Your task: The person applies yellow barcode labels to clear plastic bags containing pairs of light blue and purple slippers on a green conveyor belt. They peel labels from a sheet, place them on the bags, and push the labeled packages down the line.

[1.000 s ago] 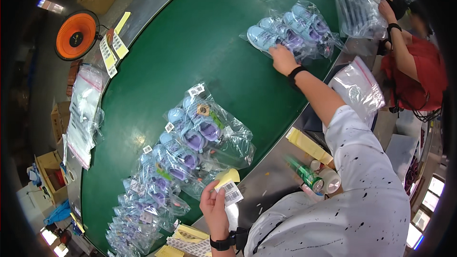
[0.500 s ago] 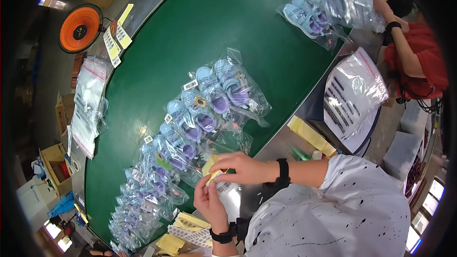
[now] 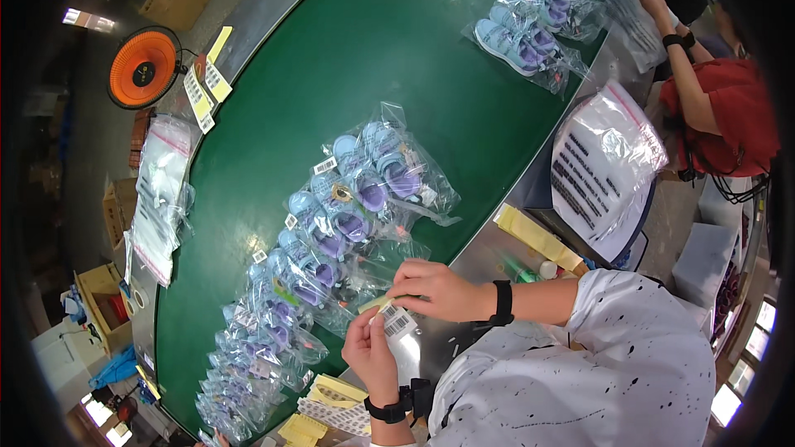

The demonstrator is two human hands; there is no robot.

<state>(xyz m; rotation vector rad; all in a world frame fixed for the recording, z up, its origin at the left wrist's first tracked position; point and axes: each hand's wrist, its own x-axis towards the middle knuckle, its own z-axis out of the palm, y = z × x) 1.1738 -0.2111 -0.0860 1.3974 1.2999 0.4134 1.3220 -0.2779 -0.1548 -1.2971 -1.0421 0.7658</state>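
Observation:
Between my two hands is a small sheet of barcode labels (image 3: pixel 398 323) with yellow backing. My left hand (image 3: pixel 371 356) pinches its lower left edge between thumb and fingertips. From the right, my right hand (image 3: pixel 443 291) pinches the upper edge, fingers bent and pressed together; exactly what lies under its fingertips is hidden. Just beyond the hands, a row of light blue and purple shoes (image 3: pixel 351 223) in clear plastic bags lies on the green belt (image 3: pixel 248 149). White barcode tags (image 3: pixel 325 166) show on some bags.
Stacked clear bags (image 3: pixel 609 170) lie at the right, another bag stack (image 3: pixel 161 199) at the left edge. Yellow label sheets (image 3: pixel 335 397) rest beside my left wrist. An orange fan (image 3: pixel 143 68) stands far left. A co-worker in a red shirt (image 3: pixel 729 103) handles bags near more bagged shoes (image 3: pixel 517 41).
My right hand has shifted slightly right and up, and the yellow backing between my hands has turned more edge-on. The co-worker's clear bags have moved right, away from the bagged shoes.

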